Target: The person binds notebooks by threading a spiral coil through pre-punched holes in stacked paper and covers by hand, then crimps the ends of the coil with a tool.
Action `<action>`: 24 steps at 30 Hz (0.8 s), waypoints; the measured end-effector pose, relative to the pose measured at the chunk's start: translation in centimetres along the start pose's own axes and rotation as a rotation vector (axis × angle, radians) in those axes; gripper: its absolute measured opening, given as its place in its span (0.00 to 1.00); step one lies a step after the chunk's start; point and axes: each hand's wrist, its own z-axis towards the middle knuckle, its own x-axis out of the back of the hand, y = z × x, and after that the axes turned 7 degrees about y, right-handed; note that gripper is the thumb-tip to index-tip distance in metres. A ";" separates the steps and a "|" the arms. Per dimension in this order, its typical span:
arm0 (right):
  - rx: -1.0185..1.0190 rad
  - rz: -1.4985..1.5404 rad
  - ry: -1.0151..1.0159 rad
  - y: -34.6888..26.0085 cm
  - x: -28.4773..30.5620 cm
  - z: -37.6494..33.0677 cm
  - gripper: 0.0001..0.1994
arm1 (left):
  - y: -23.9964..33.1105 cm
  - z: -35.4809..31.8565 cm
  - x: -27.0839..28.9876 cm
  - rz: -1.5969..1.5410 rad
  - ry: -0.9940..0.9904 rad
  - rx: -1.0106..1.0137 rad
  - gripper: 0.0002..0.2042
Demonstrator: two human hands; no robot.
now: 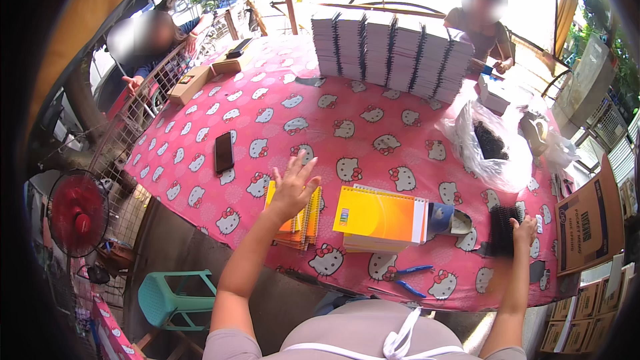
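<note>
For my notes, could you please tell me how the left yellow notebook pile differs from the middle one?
The left pile is partly hidden by the left hand; the middle pile has none over it. The left pile looks narrower across than the middle pile. Both look mostly yellow and lie on the pink cloth.

Bright daylight from far side; background blown out; plastic bag glaring; fisheye rim dark.

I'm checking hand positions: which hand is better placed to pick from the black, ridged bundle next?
Probably the right hand: its fingers are at the black, ridged bundle, while the left hand is farther left, over the leftmost yellow spiral-bound notebooks.
</note>
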 end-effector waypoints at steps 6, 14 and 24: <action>0.001 0.152 -0.044 3.1 0.0 0.9 0.16 | 12.9 4.1 2.2 -0.341 -0.288 -0.459 0.20; 0.027 0.175 0.050 -0.2 4.2 0.3 0.09 | 15.2 5.2 2.3 -0.414 -0.418 -0.141 0.13; 0.106 1.120 -0.358 -8.5 14.9 -6.3 0.28 | 18.5 -2.4 4.4 -0.078 0.451 -0.426 0.09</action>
